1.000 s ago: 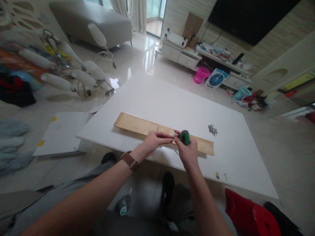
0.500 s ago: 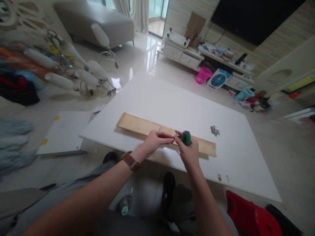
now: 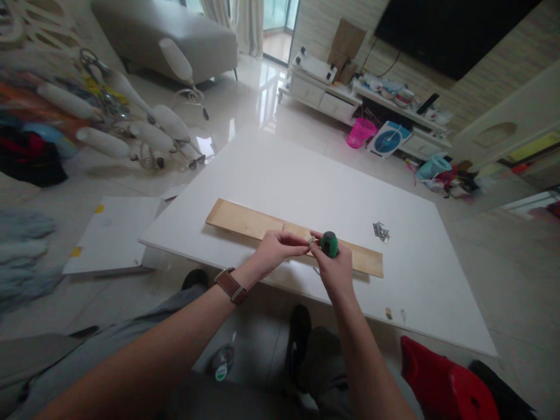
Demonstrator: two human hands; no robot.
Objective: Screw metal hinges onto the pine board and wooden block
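Note:
My right hand point(image 3: 335, 263) is closed around a screwdriver with a green and black handle point(image 3: 329, 245); its shaft is mostly hidden by the hand. Thumb and fingertips of my left hand point(image 3: 280, 249) pinch a small metal piece point(image 3: 311, 240), which the right fingertips also touch. The piece is too small to name surely. Both hands are over a long wooden slat point(image 3: 245, 220) lying on a large white board point(image 3: 280, 169). Part of the slat is covered by the hands. A pile of small metal hardware point(image 3: 381, 231) lies on the board to the right.
Two small bits point(image 3: 389, 314) lie near the board's front edge. A red plastic stool point(image 3: 446, 379) stands at the lower right, a clear bottle point(image 3: 222, 364) on the floor below. A lamp with white shades point(image 3: 151, 134) and a smaller white panel point(image 3: 116, 233) are at left.
The small metal piece has turned slightly between my fingertips and shows a little more. Both hands stay in nearly the same place; the view has shifted slightly.

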